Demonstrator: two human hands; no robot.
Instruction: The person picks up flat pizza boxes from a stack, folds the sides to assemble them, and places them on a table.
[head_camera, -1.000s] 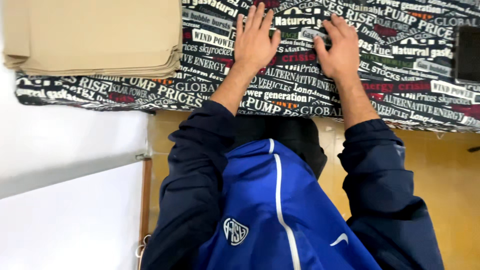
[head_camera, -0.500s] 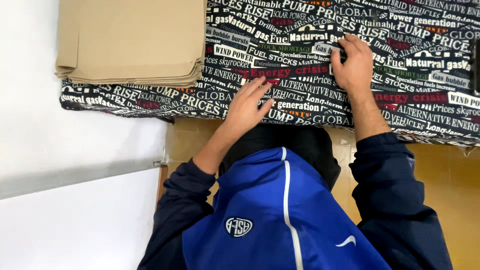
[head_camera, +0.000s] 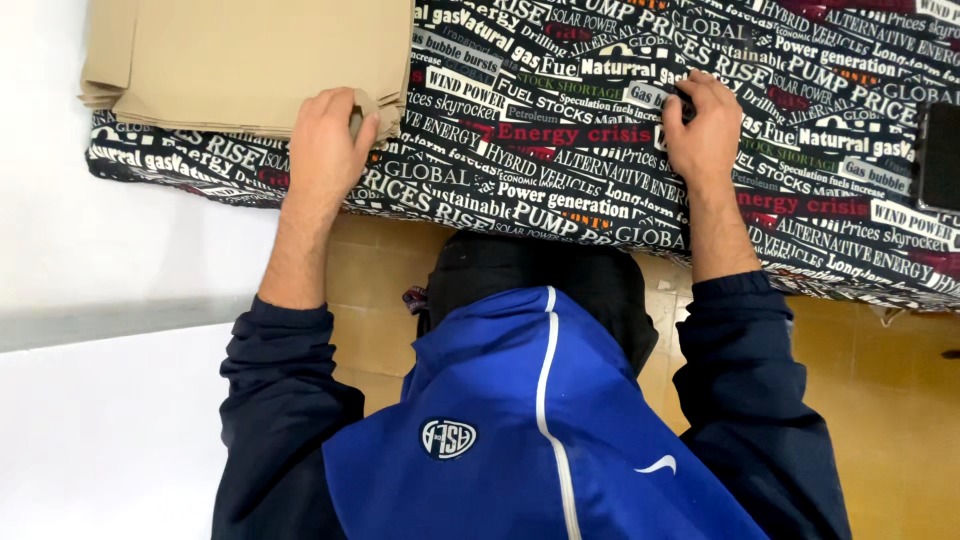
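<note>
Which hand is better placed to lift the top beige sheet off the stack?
The left hand, probably: its fingers already curl over the near corner of the beige stack. The right hand rests apart on the printed cloth.

Your beige folded cloths (head_camera: 240, 55) lie flat in a neat stack at eleven o'clock on the black printed cover (head_camera: 560, 170); the stack's near right corner is lifted and crumpled, its layered edges showing along the left side and front
</note>
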